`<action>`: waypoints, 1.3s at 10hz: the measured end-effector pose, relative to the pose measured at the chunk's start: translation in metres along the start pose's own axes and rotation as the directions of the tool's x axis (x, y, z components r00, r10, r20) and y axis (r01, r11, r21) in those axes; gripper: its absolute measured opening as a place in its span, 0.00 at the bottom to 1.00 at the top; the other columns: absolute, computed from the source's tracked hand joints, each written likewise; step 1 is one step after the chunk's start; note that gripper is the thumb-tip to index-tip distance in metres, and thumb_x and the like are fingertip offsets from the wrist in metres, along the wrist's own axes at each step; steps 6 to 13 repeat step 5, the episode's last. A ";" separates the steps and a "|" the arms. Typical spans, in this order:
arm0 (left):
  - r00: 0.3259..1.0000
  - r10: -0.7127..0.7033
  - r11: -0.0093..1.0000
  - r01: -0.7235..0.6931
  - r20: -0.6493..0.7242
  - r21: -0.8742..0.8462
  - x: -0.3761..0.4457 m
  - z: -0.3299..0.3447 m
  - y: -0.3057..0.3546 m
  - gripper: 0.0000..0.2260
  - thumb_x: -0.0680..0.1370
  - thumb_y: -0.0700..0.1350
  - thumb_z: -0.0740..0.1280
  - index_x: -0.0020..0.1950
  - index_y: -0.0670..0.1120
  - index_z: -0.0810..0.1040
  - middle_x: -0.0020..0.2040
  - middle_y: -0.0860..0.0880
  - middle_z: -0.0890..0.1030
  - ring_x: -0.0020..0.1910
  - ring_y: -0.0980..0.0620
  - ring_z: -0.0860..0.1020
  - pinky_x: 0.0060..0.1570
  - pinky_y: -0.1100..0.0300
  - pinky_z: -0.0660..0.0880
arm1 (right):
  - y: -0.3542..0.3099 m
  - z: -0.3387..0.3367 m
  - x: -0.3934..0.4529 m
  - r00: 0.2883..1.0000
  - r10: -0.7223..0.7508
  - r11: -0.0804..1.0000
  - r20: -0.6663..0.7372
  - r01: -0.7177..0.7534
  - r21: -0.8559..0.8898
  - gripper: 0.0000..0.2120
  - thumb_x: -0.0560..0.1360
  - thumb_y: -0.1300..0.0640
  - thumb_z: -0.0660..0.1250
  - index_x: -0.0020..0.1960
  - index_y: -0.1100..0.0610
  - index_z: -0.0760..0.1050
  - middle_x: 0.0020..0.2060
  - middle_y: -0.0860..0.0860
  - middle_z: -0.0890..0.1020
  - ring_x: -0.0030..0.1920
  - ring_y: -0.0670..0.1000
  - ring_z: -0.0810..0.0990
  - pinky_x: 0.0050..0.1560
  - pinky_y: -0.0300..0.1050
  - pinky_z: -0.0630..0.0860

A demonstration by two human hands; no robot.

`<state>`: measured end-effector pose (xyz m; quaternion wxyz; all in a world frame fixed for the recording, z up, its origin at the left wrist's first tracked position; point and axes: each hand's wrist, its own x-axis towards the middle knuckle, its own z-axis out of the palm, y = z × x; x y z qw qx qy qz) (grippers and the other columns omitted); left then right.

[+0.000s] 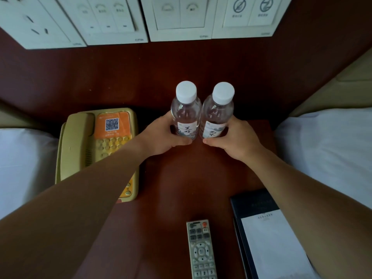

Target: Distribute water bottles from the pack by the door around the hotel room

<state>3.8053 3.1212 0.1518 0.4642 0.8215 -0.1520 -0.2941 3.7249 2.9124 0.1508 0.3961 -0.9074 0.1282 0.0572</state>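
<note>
Two clear water bottles with white caps and white labels stand upright and side by side at the back of a dark wooden nightstand (177,178). My left hand (161,137) grips the left bottle (186,111) low on its body. My right hand (235,137) grips the right bottle (218,113) the same way. The bottles nearly touch each other. The pack by the door is out of view.
A yellowish telephone (96,150) with an orange QR sticker lies left of the bottles. A grey remote (201,250) lies near the front edge. A dark folder with a white notepad (267,238) sits front right. White beds (330,150) flank the nightstand; switch panels (179,17) line the wall.
</note>
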 end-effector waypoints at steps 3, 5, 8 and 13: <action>0.999 -0.012 0.999 0.014 -0.043 0.042 -0.014 0.006 0.011 0.33 0.68 0.43 0.80 0.66 0.60 0.68 0.53 0.68 0.75 0.51 0.75 0.72 0.48 0.77 0.65 | -0.006 -0.007 -0.007 0.994 0.081 0.981 0.070 -0.092 0.168 0.44 0.63 0.49 0.81 0.72 0.44 0.61 0.67 0.41 0.74 0.68 0.46 0.72 0.66 0.46 0.69; 0.934 -0.002 1.000 0.004 -0.358 0.006 -0.063 0.013 0.040 0.41 0.66 0.55 0.79 0.74 0.51 0.64 0.70 0.53 0.71 0.67 0.56 0.72 0.64 0.51 0.75 | -0.036 -0.039 -0.041 0.995 0.097 0.995 -0.032 -0.096 0.028 0.50 0.65 0.42 0.78 0.78 0.48 0.54 0.76 0.48 0.63 0.70 0.51 0.71 0.65 0.57 0.74; 0.934 -0.002 1.000 0.004 -0.358 0.006 -0.063 0.013 0.040 0.41 0.66 0.55 0.79 0.74 0.51 0.64 0.70 0.53 0.71 0.67 0.56 0.72 0.64 0.51 0.75 | -0.036 -0.039 -0.041 0.995 0.097 0.995 -0.032 -0.096 0.028 0.50 0.65 0.42 0.78 0.78 0.48 0.54 0.76 0.48 0.63 0.70 0.51 0.71 0.65 0.57 0.74; 0.934 -0.002 1.000 0.004 -0.358 0.006 -0.063 0.013 0.040 0.41 0.66 0.55 0.79 0.74 0.51 0.64 0.70 0.53 0.71 0.67 0.56 0.72 0.64 0.51 0.75 | -0.036 -0.039 -0.041 0.995 0.097 0.995 -0.032 -0.096 0.028 0.50 0.65 0.42 0.78 0.78 0.48 0.54 0.76 0.48 0.63 0.70 0.51 0.71 0.65 0.57 0.74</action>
